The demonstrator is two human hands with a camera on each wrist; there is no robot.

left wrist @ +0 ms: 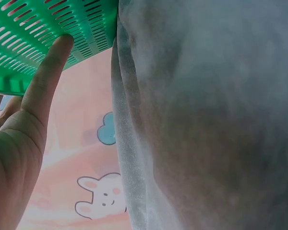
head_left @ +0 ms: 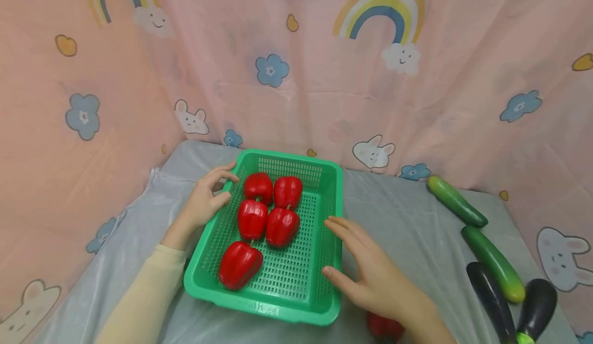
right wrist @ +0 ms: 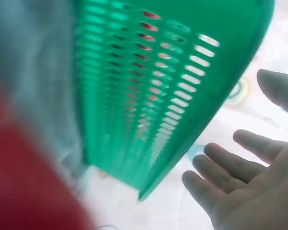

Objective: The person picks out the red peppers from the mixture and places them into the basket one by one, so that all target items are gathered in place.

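Observation:
A green plastic basket (head_left: 264,308) with slotted walls stands on the grey cloth and holds several red bell peppers (head_left: 241,265), mostly along its left side. At its left rim is my left hand (head_left: 204,200), fingertips over the edge. The left wrist view shows the thumb pressed to the basket's outer wall (left wrist: 86,28). My right hand (head_left: 370,267) hovers by the right rim, fingers spread and holding nothing; a gap separates it from the basket in the right wrist view. Partly hidden below the right forearm lies another red bell pepper (head_left: 384,327).
On the right of the cloth lie two green zucchinis (head_left: 456,202) and two dark eggplants (head_left: 491,297). A pink printed curtain (head_left: 315,112) hangs behind and along both sides. The grey cloth (head_left: 384,200) covers the surface.

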